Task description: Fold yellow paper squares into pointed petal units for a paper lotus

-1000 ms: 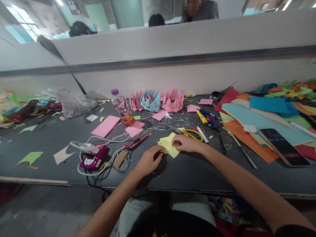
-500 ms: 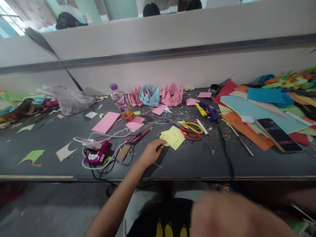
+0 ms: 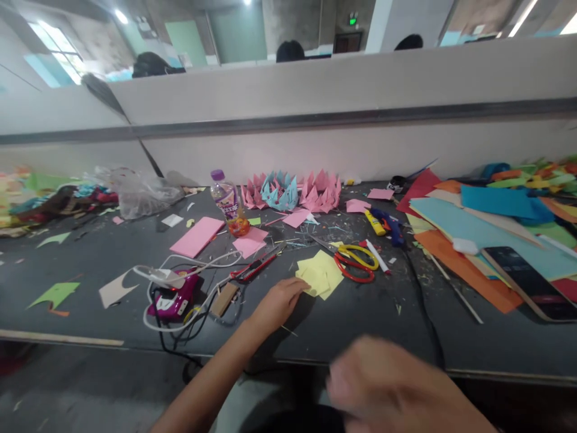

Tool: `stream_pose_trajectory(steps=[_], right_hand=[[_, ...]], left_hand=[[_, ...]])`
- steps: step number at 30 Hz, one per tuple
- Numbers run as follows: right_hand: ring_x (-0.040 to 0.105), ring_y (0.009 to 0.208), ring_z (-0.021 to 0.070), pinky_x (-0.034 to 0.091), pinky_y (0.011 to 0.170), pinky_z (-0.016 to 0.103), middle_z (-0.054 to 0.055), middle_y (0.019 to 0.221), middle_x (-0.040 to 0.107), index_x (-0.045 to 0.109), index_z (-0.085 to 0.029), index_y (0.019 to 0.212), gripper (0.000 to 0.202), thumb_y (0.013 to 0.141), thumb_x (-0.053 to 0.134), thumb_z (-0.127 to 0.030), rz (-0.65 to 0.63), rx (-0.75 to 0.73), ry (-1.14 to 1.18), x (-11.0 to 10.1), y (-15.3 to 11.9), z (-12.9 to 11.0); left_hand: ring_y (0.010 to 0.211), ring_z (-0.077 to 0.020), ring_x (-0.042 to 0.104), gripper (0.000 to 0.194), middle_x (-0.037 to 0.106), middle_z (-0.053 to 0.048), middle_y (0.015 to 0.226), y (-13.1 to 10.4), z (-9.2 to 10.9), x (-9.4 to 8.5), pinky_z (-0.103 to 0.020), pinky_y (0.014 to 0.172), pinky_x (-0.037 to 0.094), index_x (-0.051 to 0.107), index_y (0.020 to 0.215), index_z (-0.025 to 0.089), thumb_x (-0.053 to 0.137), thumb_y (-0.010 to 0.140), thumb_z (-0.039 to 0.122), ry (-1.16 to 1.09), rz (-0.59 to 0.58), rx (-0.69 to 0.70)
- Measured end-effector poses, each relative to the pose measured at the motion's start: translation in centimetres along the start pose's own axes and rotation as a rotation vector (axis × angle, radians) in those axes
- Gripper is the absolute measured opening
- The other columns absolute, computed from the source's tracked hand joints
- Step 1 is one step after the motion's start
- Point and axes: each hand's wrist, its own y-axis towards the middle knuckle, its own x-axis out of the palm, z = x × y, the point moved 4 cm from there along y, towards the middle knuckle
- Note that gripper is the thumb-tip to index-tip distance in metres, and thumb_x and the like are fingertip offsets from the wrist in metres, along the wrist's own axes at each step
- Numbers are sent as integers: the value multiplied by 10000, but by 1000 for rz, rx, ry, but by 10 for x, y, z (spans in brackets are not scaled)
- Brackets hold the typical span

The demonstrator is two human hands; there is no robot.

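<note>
Several pale yellow paper squares (image 3: 322,273) lie fanned in a loose pile on the dark table. At the pile's left edge, my left hand (image 3: 280,304) rests low with its fingers and thumb closed on a corner of the yellow paper. My right hand (image 3: 383,382), smeared by motion, hangs in the foreground near the table's front edge; its fingers curl in, and whether it holds anything cannot be made out. Scissors (image 3: 356,264) with red and yellow handles lie just right of the pile. A red utility knife (image 3: 256,266) lies to its left.
Folded pink paper crowns (image 3: 321,191) and a blue one (image 3: 278,191) stand at the back beside a bottle (image 3: 229,204). A glue gun (image 3: 393,227), a phone (image 3: 527,282) and coloured sheets (image 3: 478,222) lie right. Left are a corded purple power strip (image 3: 175,297) and a pink pad (image 3: 197,236).
The view has tilted up, so the table sits lower in the picture. My right hand has come up and slightly left. My left hand stays at the yellow paper.
</note>
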Motion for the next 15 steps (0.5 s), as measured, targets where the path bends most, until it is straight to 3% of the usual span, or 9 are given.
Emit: stream_pose_trajectory(steps=[2,5,7,10,15], right_hand=[[569,1027,158,475,881,323,47,1094,629,575,-254,1112,260,908,429,-184,-30,129,-37,3,20,41],[565,1025,205,448,918,375,73,1063,641,624,-189,1021,195,839,556,-196,-201,392,-178,16,29,111],[570,1000,213,454,898,372,81,1017,641,639,-170,990,178,824,574,-183,-307,418,-264,25,25,143],[575,971,211,470,853,364,93,1010,632,660,-181,951,174,850,521,-155,-325,287,-376,34,19,158],[591,921,239,491,803,383,133,980,643,665,-141,894,179,821,511,-83,-261,91,-513,40,17,151]], left_hand=[[959,-165,603,278,652,-67,1028,3,0,0,-289,863,478,613,1018,165,411,866,50,25,-42,-2],[934,-167,604,269,656,-73,1004,11,-2,0,-291,852,474,606,1026,153,417,865,49,49,-93,17],[919,-165,602,247,658,-66,986,17,-3,0,-283,840,471,604,1023,154,443,861,61,64,-129,43],[887,-154,601,198,660,-46,935,25,-5,2,-267,809,469,612,977,164,486,851,78,78,-204,73],[862,-141,587,167,646,-27,889,34,-4,0,-247,789,457,613,915,159,522,826,50,122,-256,115]])
